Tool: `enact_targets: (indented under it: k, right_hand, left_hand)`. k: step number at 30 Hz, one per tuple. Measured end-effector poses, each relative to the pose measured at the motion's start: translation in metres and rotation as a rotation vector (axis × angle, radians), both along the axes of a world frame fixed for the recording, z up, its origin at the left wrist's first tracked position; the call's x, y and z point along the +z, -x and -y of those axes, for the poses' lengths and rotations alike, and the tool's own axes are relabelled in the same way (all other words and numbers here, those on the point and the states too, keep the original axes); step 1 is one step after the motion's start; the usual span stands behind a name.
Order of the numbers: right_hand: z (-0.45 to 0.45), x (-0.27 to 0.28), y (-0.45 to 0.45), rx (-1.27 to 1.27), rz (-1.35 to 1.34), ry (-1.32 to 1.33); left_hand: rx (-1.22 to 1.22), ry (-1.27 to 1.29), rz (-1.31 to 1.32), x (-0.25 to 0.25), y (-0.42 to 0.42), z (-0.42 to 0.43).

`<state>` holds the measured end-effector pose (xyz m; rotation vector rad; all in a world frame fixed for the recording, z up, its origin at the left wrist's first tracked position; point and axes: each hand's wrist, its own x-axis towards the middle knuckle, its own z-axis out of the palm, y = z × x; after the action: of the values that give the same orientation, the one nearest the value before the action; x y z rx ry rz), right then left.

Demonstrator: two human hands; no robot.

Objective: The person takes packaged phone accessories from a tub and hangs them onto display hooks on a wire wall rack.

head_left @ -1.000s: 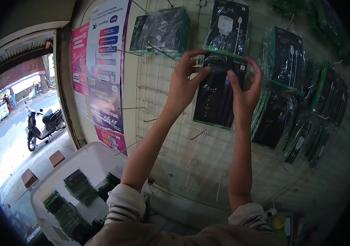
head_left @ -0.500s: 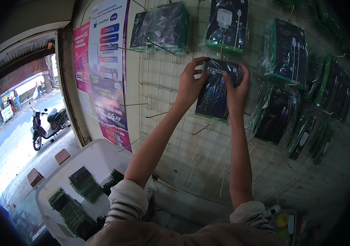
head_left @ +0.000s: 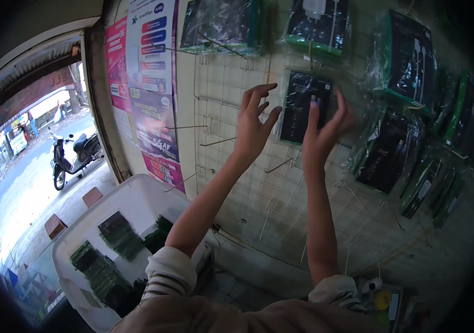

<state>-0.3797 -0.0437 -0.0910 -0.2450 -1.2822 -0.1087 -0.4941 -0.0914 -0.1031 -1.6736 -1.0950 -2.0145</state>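
A dark charging-cable pack (head_left: 297, 111) in clear plastic hangs on the wall's wire grid, below a larger charger box (head_left: 316, 25). To its left is my left hand (head_left: 254, 123), fingers spread and curved, with nothing in it. My right hand (head_left: 325, 130) is raised over the pack's right side, thumb in front of it and fingers apart, slightly smeared by motion. Whether the right fingertips touch the pack's edge I cannot tell.
More wrapped packs (head_left: 412, 55) hang at the right. Bare hooks (head_left: 278, 165) jut from the grid. A white tub (head_left: 137, 194) holding stacks of dark packs (head_left: 119, 233) stands lower left. Posters (head_left: 153, 94) line the wall beside a doorway, with a parked scooter (head_left: 73, 155) outside.
My left hand has come off the pack and moved left and down. The right hand has loosened and spread its fingers. The pack stays hanging, and the view has shifted slightly.
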Motion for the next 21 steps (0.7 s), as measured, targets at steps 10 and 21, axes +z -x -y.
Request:
enact_targets:
  k: [10, 21]
  right_hand:
    - [0.210, -0.233, 0.101, 1.234, 0.892, 0.436]
    - [0.248, -0.388, 0.312, 1.348, 1.227, 0.700]
  left_hand:
    - [0.651, 0.207, 0.917, -0.259, 0.052, 0.250]
    - [1.215, 0.441, 0.997, -0.376, 0.164, 0.384]
